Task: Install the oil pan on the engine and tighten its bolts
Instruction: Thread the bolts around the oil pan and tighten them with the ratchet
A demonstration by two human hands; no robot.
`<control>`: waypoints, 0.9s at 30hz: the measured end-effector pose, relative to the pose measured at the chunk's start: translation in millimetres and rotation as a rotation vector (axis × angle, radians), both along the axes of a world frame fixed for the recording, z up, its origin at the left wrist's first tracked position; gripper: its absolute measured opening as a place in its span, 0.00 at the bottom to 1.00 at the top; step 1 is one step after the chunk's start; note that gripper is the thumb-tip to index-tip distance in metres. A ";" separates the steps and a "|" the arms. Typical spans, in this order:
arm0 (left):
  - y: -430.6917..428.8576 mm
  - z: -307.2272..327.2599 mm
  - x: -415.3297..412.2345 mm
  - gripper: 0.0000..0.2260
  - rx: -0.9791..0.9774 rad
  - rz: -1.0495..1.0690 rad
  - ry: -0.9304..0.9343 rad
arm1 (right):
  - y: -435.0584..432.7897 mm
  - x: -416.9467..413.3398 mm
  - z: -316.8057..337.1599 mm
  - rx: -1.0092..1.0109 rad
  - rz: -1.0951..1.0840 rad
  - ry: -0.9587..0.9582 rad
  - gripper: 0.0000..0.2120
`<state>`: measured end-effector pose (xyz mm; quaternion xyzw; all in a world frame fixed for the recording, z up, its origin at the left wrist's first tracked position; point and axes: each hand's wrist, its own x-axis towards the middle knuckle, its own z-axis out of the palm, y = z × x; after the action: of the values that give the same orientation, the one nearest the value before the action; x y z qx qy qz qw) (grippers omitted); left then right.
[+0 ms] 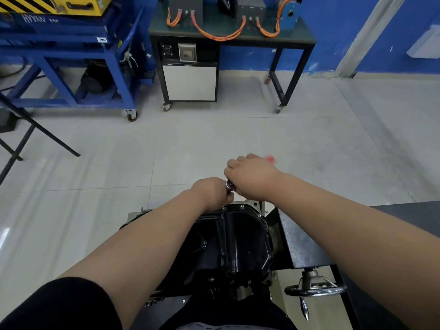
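Observation:
The black oil pan [240,241] lies on the engine, held in a stand right below me, with bolts visible along its rim. My left hand [212,192] is curled round the head of a ratchet wrench [230,185] at the pan's far edge. My right hand [252,178] grips the wrench's handle, whose red end [270,159] sticks out beyond my fingers. The socket and the bolt under it are hidden by my hands.
A chrome handwheel [315,290] sticks out of the stand at the lower right. Across the tiled floor stand a blue steel cart [71,55] and a black bench [292,41] with orange cables. Black folding legs [35,129] cross the left side.

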<state>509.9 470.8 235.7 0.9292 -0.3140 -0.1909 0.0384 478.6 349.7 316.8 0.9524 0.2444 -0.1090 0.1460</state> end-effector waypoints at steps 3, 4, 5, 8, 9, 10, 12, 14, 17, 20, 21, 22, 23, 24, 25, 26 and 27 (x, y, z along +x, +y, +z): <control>1.4 -1.7 0.7 0.17 -0.030 0.012 -0.016 | -1.7 0.7 2.1 0.022 -0.062 0.006 0.13; 2.5 -0.8 2.3 0.17 -0.037 0.042 0.008 | 2.6 -0.6 1.2 -0.001 -0.124 0.012 0.15; 3.4 0.2 3.4 0.16 -0.030 0.055 0.031 | 7.6 -1.8 -0.5 -0.019 -0.204 0.034 0.17; 3.7 -0.1 4.7 0.12 -0.010 0.035 0.075 | 15.3 -2.4 -3.3 0.022 -0.382 0.129 0.18; 4.3 -0.6 3.9 0.14 -0.011 0.032 0.068 | 15.5 -2.5 -1.7 0.017 -0.338 0.117 0.15; 4.8 -1.9 3.4 0.15 -0.009 0.017 0.036 | 13.5 -2.6 0.0 0.000 -0.243 0.070 0.12; 4.1 -6.0 2.1 0.15 0.015 -0.056 -0.054 | 5.6 -1.7 0.2 -0.026 -0.019 -0.017 0.10; 4.2 -8.8 1.8 0.17 0.017 -0.103 -0.108 | 1.9 0.3 2.6 -0.024 0.080 -0.062 0.11; 9.1 -8.6 6.0 0.16 0.003 -0.027 -0.031 | 13.4 -1.9 2.4 -0.094 -0.017 -0.026 0.13; 10.7 -10.6 7.6 0.12 -0.003 -0.008 0.065 | 21.0 -2.1 -0.9 -0.020 -0.338 0.110 0.19; 10.6 -10.5 6.3 0.12 -0.019 -0.006 0.073 | 21.7 -2.1 -0.4 -0.008 -0.332 0.126 0.18; 10.6 -10.1 4.1 0.13 -0.032 -0.015 0.054 | 20.2 -1.1 0.4 -0.024 -0.236 0.088 0.15; 10.4 -10.8 2.3 0.14 -0.039 -0.033 0.018 | 16.9 0.4 0.8 -0.021 -0.114 0.050 0.13; 10.6 -11.6 0.7 0.15 -0.043 -0.051 -0.014 | 10.8 2.8 0.0 0.001 -0.012 0.022 0.12; 10.6 -12.1 0.2 0.15 -0.049 -0.064 -0.038 | 4.6 5.8 0.8 0.036 0.028 0.004 0.12; 11.1 -12.1 0.9 0.15 -0.054 -0.064 -0.055 | 0.9 7.6 2.8 0.095 0.008 0.008 0.12; 11.5 -11.5 2.7 0.15 -0.065 -0.049 -0.059 | -1.2 8.6 1.6 0.135 -0.046 0.015 0.12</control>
<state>512.6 482.2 224.2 0.9248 -0.3436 -0.1540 0.0546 487.2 348.5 318.4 0.9646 0.2305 -0.1026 0.0771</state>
